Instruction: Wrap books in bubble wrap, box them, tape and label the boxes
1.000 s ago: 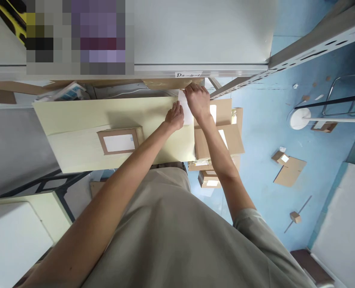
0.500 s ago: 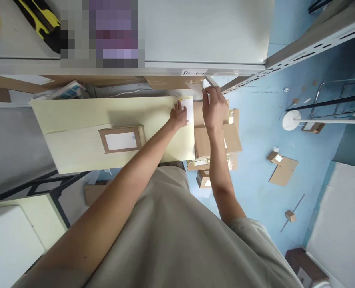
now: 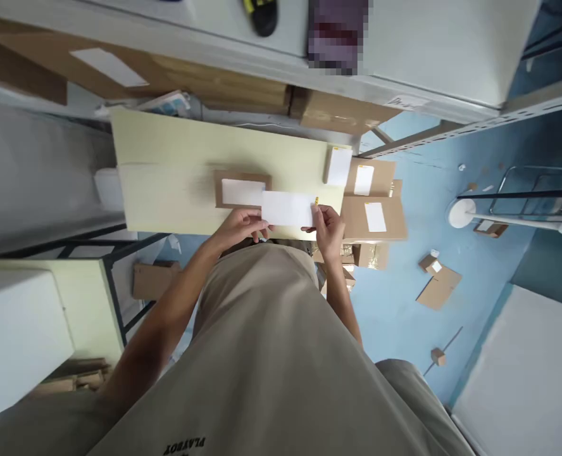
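Observation:
A blank white sheet [image 3: 288,209], a paper slip with a small yellow mark at its right end, is stretched level between my hands near my waist. My left hand [image 3: 243,227] grips its lower left corner, thumb on top and fingers partly beneath. At the right end, my right hand [image 3: 327,232] pinches the slip between thumb and fingers. Just behind the slip, a small cardboard box [image 3: 219,197] with a white label lies on the pale yellow tabletop [image 3: 176,145]. A stack of white slips [image 3: 338,166] sits at the table's far right corner.
Cardboard boxes [image 3: 395,221] with white labels are piled right of the table. Along the back runs a grey shelf [image 3: 428,50] bearing a yellow and black tool [image 3: 262,14], with large cartons [image 3: 243,85] beneath. A flattened carton [image 3: 440,286] lies on the blue floor.
Both hands have come back from the table's far right corner toward my body. A white slip is now held between them, in front of the small box. The view has shifted too.

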A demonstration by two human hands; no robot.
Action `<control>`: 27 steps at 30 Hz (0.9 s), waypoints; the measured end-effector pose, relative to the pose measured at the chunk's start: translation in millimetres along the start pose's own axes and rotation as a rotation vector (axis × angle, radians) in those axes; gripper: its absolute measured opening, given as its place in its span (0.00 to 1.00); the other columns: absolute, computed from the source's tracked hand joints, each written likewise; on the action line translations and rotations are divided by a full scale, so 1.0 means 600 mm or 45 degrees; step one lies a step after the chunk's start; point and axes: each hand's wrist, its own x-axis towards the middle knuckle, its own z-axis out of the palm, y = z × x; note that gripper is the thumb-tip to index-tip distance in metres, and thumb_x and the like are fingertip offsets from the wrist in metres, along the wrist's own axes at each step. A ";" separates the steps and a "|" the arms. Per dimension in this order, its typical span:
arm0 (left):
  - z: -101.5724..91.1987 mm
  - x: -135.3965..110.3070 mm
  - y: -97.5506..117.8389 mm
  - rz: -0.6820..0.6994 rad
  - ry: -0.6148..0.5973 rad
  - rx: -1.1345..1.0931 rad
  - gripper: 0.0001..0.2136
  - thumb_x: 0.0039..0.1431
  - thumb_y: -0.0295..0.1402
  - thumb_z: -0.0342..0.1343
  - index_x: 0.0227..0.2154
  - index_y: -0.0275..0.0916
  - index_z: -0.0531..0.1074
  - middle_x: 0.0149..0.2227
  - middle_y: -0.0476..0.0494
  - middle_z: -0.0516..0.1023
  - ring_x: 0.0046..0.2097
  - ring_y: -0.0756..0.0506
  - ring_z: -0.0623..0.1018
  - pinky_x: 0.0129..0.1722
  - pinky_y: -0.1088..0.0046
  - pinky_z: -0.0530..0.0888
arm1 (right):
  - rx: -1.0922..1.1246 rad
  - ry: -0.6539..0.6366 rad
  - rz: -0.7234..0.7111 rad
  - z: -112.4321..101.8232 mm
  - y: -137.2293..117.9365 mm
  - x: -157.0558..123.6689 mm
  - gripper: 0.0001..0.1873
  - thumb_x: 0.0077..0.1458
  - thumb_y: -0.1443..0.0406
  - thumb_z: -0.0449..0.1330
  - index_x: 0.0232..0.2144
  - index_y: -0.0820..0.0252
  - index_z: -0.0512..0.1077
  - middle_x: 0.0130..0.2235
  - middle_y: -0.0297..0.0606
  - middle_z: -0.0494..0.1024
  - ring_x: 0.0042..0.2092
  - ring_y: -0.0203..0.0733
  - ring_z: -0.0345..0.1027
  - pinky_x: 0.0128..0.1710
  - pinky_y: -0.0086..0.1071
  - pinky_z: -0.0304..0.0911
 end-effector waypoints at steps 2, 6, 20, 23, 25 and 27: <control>-0.029 -0.054 -0.008 0.010 0.046 -0.051 0.13 0.60 0.43 0.66 0.36 0.37 0.83 0.43 0.34 0.87 0.34 0.42 0.86 0.25 0.71 0.77 | -0.018 -0.038 -0.018 0.036 -0.007 -0.016 0.22 0.62 0.41 0.64 0.37 0.51 0.76 0.30 0.30 0.78 0.23 0.37 0.75 0.22 0.34 0.76; -0.079 -0.123 -0.024 0.068 0.122 -0.089 0.12 0.59 0.43 0.66 0.33 0.38 0.83 0.39 0.35 0.87 0.32 0.41 0.85 0.25 0.69 0.77 | -0.113 -0.073 -0.077 0.098 -0.030 -0.046 0.23 0.64 0.41 0.62 0.38 0.51 0.76 0.31 0.31 0.78 0.24 0.37 0.77 0.23 0.33 0.76; -0.178 -0.240 -0.064 0.402 0.119 -0.047 0.11 0.59 0.42 0.70 0.30 0.38 0.81 0.29 0.40 0.84 0.29 0.44 0.84 0.22 0.74 0.74 | -0.407 -0.154 -0.313 0.212 -0.049 -0.119 0.23 0.70 0.44 0.60 0.45 0.56 0.79 0.32 0.34 0.78 0.29 0.36 0.76 0.28 0.31 0.74; -0.179 -0.249 -0.065 0.482 0.205 0.025 0.11 0.59 0.41 0.69 0.30 0.38 0.81 0.27 0.42 0.84 0.28 0.46 0.83 0.25 0.75 0.76 | -0.619 -0.124 -0.496 0.230 -0.061 -0.142 0.16 0.71 0.50 0.62 0.47 0.55 0.80 0.37 0.37 0.79 0.36 0.38 0.76 0.36 0.33 0.76; -0.177 -0.253 -0.064 0.529 0.239 0.088 0.10 0.60 0.40 0.68 0.29 0.38 0.81 0.27 0.44 0.83 0.29 0.47 0.83 0.28 0.75 0.77 | -0.663 -0.179 -0.623 0.240 -0.081 -0.174 0.13 0.72 0.54 0.62 0.44 0.54 0.81 0.41 0.38 0.80 0.39 0.38 0.76 0.40 0.34 0.76; -0.174 -0.255 -0.062 0.555 0.243 0.152 0.09 0.59 0.39 0.67 0.29 0.38 0.81 0.28 0.44 0.84 0.30 0.47 0.83 0.30 0.75 0.77 | -0.633 -0.307 -0.710 0.249 -0.102 -0.214 0.12 0.73 0.55 0.61 0.43 0.53 0.82 0.42 0.38 0.80 0.39 0.38 0.76 0.40 0.34 0.75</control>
